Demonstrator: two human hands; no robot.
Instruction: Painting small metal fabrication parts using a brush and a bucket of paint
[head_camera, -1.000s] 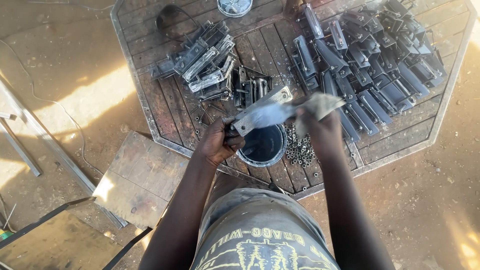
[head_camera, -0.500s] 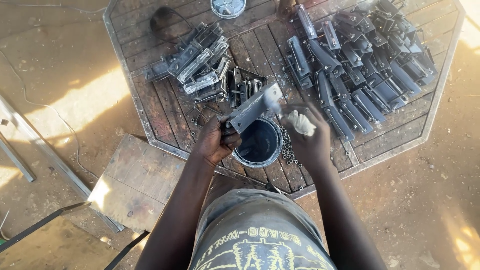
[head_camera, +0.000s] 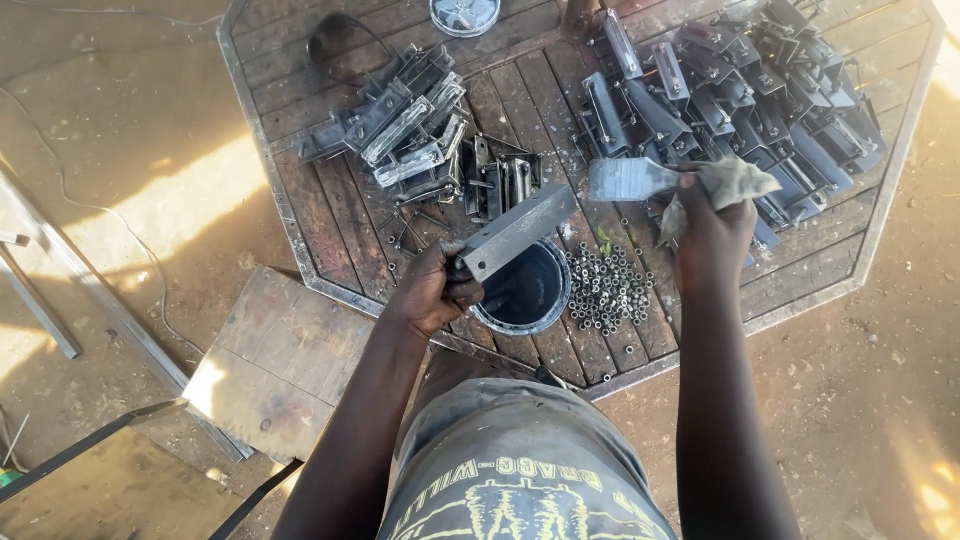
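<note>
Metal brush (head_camera: 630, 180) in right hand (head_camera: 712, 228), now raised from can (head_camera: 528, 290).

Left hand (head_camera: 430, 290) closed on a flat metal bar (head_camera: 517, 231) slanting over the open dark can (head_camera: 527, 290), blocking much of its mouth. Directly beyond that grip, a heap of metal brackets (head_camera: 400, 125); bare planks of the table (head_camera: 330, 215) to its outer side. Right hand (head_camera: 712, 230) clutching brush (head_camera: 630, 180) and rag (head_camera: 725, 185), hemmed ahead by stacked dark brackets (head_camera: 760, 90). Between both grips, loose small nuts (head_camera: 608, 290).
</note>
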